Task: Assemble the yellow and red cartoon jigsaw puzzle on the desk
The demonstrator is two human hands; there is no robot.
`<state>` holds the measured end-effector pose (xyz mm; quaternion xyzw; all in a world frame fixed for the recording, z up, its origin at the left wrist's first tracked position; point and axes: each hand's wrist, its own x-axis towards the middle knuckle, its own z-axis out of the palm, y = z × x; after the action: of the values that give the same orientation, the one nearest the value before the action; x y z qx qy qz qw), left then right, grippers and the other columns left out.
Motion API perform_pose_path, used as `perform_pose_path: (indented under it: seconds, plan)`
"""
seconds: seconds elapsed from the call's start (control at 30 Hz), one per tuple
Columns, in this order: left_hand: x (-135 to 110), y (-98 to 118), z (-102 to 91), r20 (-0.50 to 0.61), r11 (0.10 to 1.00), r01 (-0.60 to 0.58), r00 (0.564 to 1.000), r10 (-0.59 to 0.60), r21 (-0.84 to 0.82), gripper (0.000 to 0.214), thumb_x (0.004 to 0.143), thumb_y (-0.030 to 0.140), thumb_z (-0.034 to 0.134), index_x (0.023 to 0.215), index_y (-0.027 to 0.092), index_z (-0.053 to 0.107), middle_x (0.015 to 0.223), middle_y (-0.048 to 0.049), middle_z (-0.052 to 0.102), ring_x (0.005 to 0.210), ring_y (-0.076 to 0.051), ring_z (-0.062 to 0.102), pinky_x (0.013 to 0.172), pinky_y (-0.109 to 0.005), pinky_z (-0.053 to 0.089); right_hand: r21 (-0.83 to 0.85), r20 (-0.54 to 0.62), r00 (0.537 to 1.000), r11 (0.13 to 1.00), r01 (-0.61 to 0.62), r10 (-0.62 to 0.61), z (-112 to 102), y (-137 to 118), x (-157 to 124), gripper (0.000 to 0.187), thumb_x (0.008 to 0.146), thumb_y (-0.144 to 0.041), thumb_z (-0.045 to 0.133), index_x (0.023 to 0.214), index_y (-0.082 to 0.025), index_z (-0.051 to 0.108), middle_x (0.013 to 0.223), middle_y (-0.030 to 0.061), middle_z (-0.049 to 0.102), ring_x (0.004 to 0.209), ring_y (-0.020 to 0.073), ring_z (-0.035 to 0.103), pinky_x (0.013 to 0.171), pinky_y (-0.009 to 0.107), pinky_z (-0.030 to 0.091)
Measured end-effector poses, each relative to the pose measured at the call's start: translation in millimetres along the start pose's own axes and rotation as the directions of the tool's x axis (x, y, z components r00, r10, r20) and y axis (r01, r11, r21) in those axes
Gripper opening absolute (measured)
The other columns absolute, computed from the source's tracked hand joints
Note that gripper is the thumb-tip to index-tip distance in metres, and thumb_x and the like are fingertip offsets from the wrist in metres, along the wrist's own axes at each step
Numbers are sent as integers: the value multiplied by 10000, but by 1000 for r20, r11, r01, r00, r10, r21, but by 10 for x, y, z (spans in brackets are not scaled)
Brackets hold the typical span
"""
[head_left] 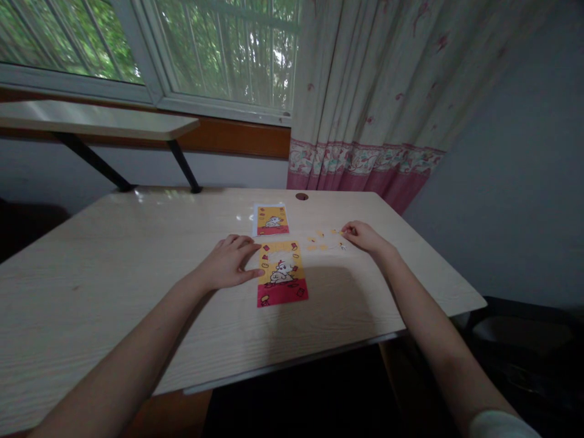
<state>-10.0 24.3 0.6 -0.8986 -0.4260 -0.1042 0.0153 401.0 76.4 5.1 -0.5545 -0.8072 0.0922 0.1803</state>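
A yellow and red jigsaw puzzle with a white animal picture lies on the wooden table. My left hand rests flat on the table, fingers stretched out and touching the puzzle's left edge. To the right, several loose yellow puzzle pieces are scattered. My right hand is at those pieces, fingers curled in a pinch on a small piece. A small reference picture of the same design lies behind the puzzle.
A round cable hole sits near the table's far edge. A floral curtain hangs at the back right, beside a window. A narrow shelf on brackets runs under the window at left.
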Motion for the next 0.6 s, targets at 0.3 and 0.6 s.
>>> perform_pose_path:
  seconds: [0.3,0.6]
  plan:
    - [-3,1,6,-29,1000,-2,1000,2,-10,681,768,705,442,1197,189,557,1192,-137,543,1074,-324,480,892,-470,385,118,284,957,988,-96,59,-98,-232,-78,173,677,-282,660,777,-143,634,682,14,574,598,112,481,558,223,361]
    - [23,48,-23,-127,999,-21,992,16,-43,587,802,629,481,1184,187,543,1159,-128,544,1035,-287,490,867,-443,410,359,247,965,933,-4,-91,-41,-388,-94,164,719,-188,577,864,-128,624,639,-25,503,571,85,431,533,206,336]
